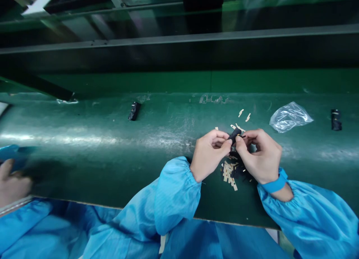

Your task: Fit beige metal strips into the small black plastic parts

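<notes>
Left hand [209,152] and right hand [263,156] pinch, just beside each other.

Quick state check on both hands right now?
Left hand: closed, holding the black part.
Right hand: closed at the same part; what it pinches cannot be told.

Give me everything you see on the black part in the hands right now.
The black part is small, elongated and dark, with a look of plastic. It is held aslant over the green tabletop, its upper end leaning right in the view. The left hand pinches its lower-left side; the right hand's thumb and fingers meet its right side. A tiny yellowish spot shows near the right thumb. Fingers cover much of it, so finer details cannot be made out.
</notes>
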Tool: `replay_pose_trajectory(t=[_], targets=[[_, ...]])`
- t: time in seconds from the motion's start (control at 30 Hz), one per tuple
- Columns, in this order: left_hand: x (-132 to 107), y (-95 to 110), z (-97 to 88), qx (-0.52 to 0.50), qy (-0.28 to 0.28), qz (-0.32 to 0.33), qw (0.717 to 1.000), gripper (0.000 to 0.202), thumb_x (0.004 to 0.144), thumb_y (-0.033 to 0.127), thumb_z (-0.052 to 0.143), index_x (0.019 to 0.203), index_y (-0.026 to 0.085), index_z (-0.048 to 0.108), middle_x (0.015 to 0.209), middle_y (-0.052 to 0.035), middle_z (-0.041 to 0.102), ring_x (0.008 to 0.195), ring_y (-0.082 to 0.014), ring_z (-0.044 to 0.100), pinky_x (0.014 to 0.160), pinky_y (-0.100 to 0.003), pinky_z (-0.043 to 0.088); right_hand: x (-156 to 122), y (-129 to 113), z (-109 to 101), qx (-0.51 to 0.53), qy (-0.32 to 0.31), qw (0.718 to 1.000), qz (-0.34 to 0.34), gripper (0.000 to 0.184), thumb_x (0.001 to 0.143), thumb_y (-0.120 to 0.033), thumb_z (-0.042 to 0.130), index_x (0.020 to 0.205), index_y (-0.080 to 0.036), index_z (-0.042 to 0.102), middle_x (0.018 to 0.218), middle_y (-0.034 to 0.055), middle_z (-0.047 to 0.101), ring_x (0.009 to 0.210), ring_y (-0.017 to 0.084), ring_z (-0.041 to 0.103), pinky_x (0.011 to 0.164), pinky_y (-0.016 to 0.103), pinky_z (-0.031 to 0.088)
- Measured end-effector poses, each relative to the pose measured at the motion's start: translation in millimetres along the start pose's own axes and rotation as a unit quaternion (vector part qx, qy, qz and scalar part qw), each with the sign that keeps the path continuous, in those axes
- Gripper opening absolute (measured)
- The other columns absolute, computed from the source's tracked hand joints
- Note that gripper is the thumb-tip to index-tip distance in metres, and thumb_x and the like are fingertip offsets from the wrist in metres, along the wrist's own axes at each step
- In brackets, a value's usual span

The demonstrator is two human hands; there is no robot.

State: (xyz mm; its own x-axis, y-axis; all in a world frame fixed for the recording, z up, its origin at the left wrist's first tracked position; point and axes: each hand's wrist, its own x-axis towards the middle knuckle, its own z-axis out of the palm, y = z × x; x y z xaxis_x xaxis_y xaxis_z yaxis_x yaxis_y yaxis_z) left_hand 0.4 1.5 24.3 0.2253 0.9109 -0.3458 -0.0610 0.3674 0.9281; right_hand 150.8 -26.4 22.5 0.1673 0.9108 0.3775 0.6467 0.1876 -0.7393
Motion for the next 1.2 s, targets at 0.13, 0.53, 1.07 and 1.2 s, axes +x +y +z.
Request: replay_pose_trajectory(t=[0.13,0.53,1.07,1.2], targets=[[0.6,-1.1,0.2,-0.014,0.0,0.002,1.0,0.015,0.082,0.026,0.075,0.086,0.015,0.065,0.07,0.0017,0.067,0.062,-0.0097,0.064,0.06,-0.021,0.056,-0.1,-0.1,0.2,-0.027,0.002,0.999,-0.029,0.008,0.091,-0.019,0.068,0.087,-0.025,0.064,0.072,0.0031,0.062,0.06,0.02,0.058,0.057,0.039,0.051],[1.4,-2.1,-3.8,0.03,0.017,0.045,0.998,0.013,0.087,0.028,0.07,0.089,0.016,0.066,0.071,0.0025,0.07,0.06,-0.0073,0.059,0.059,-0.018,0.045,7.4,7.0,-3.9,-0.028,0.005,0.996,-0.079,0.024,0.091,-0.018,0.071,0.115,-0.023,0.07,0.09,0.0036,0.071,0.064,0.015,0.065,0.067,0.034,0.058],[-0.1,-2.7,-0.6,0.032,0.024,0.018,0.999,0.011,0.083,0.023,0.071,0.09,0.016,0.066,0.074,0.0003,0.072,0.058,-0.0093,0.066,0.061,-0.022,0.056,5.4,2.6,0.1,-0.009,0.027,0.999,-0.032,0.006,0.088,-0.016,0.071,0.09,-0.021,0.068,0.076,-0.0003,0.067,0.06,0.012,0.059,0.061,0.028,0.052],[-1.7,-8.3,1.8,0.067,0.038,0.052,0.996,0.011,0.083,0.023,0.071,0.091,0.017,0.066,0.078,-0.0011,0.074,0.065,-0.0117,0.07,0.065,-0.023,0.059,1.7,3.9,2.0,-0.004,0.027,0.999,0.017,0.006,0.087,-0.02,0.07,0.083,-0.022,0.066,0.069,-0.002,0.065,0.056,0.012,0.058,0.055,0.026,0.049]])
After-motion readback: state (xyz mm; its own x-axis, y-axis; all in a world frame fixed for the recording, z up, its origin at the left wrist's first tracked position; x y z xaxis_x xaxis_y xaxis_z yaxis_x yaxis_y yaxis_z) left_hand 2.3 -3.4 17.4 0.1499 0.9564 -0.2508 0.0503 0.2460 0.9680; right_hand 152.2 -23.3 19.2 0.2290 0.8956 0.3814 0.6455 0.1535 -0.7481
